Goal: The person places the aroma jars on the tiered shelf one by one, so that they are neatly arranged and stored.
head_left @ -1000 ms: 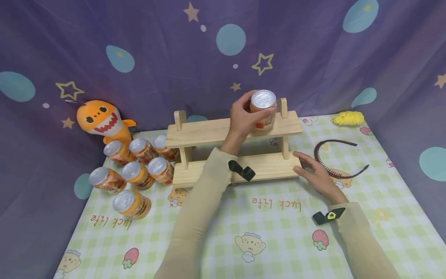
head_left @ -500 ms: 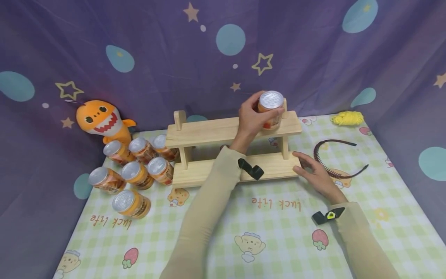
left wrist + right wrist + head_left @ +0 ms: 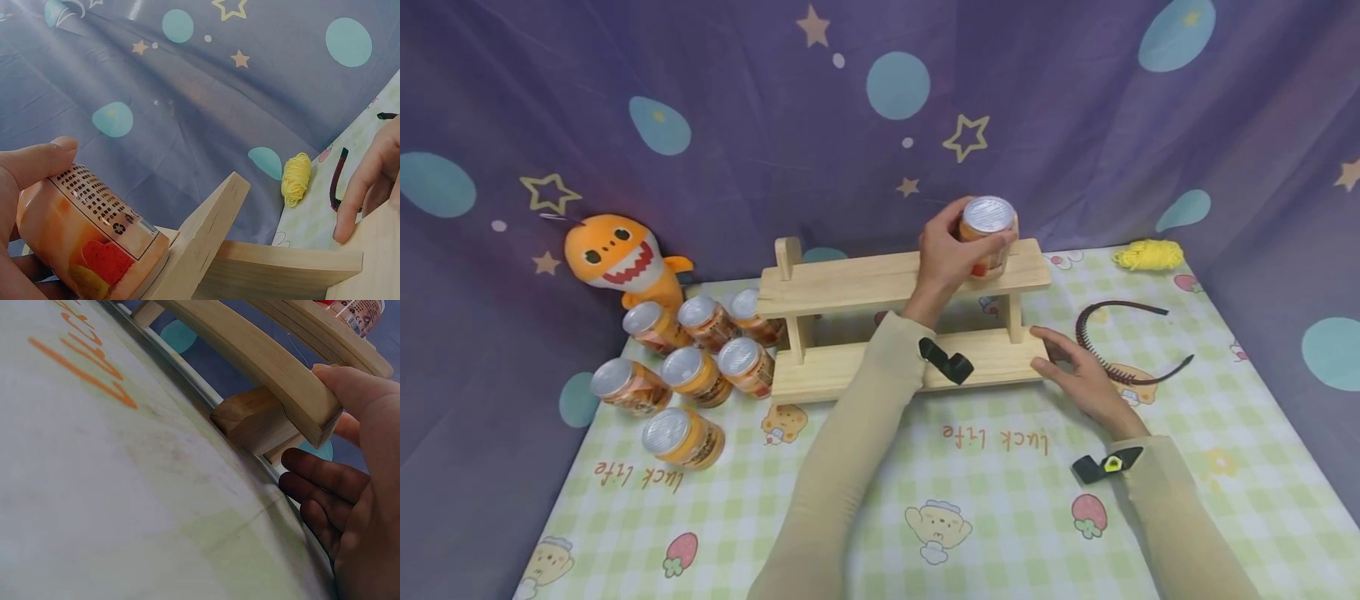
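A: Item count, please.

B: Orange cans with silver tops: eight in all. Seven form the cluster of cans (image 3: 688, 367) on the mat, left of the rack; one, the held can (image 3: 987, 236), is up on the rack. One two-tier wooden rack (image 3: 850, 283). One orange shark plush (image 3: 619, 260) at far left. One dark toothed headband (image 3: 1123, 337). One yellow yarn bundle (image 3: 1148, 253) at the back right corner. One checked mat (image 3: 985, 500).

A: Position of the held can against the hands?

B: It sits at the right end of the top shelf, beside the right upright post. The left hand (image 3: 946, 254) wraps it from the left, thumb and fingers curled round its side. The right hand (image 3: 1078, 375) is well apart from it, lower down, fingers extended against the right end of the bottom shelf, thumb on the board's edge; it grips nothing.

A: Legible writing?

B: The mat reads "luck life" in orange, twice, upside down from the head view. The can label shows black small print, a recycling mark and a red heart; the text is too small to read.
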A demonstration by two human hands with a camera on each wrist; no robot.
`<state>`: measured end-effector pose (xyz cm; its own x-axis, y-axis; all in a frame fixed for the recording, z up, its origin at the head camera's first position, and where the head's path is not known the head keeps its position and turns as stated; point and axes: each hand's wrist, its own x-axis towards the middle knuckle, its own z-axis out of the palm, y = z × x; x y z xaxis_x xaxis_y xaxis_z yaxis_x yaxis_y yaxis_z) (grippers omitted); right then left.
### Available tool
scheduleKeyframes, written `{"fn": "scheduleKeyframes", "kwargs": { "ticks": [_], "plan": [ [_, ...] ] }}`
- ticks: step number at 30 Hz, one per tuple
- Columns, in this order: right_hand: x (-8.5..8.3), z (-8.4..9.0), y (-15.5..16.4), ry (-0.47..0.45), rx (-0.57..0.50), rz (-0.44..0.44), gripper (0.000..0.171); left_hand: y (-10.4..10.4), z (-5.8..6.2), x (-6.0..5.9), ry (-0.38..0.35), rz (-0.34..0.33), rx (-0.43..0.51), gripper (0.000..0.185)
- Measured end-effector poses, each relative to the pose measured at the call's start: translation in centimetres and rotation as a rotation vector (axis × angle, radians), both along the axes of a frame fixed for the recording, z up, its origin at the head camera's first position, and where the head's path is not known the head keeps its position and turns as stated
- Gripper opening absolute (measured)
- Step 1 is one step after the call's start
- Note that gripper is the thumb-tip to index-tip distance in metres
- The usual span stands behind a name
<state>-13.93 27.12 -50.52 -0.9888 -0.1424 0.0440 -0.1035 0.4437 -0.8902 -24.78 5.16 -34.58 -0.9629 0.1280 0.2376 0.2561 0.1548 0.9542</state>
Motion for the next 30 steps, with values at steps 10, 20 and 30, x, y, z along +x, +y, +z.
{"fn": "scheduleKeyframes", "kwargs": {
  "ticks": [10,20,30],
  "plan": [
    [0.1,-0.1,0.1,0.028,-0.001,0.01,0.052,-0.1,0.5,0.3,-0.043,-0.009,-0.108,0.072],
    [0.1,-0.3,0.0,0.041,-0.008,0.012,0.051,-1.4,0.4,0.5,-0.049,-0.05,-0.179,0.084],
    [0.1,-0.4,-0.1,0.044,-0.002,0.007,0.051,-4.1,0.3,1.8,0.012,0.018,-0.182,0.087]
  ]
}}
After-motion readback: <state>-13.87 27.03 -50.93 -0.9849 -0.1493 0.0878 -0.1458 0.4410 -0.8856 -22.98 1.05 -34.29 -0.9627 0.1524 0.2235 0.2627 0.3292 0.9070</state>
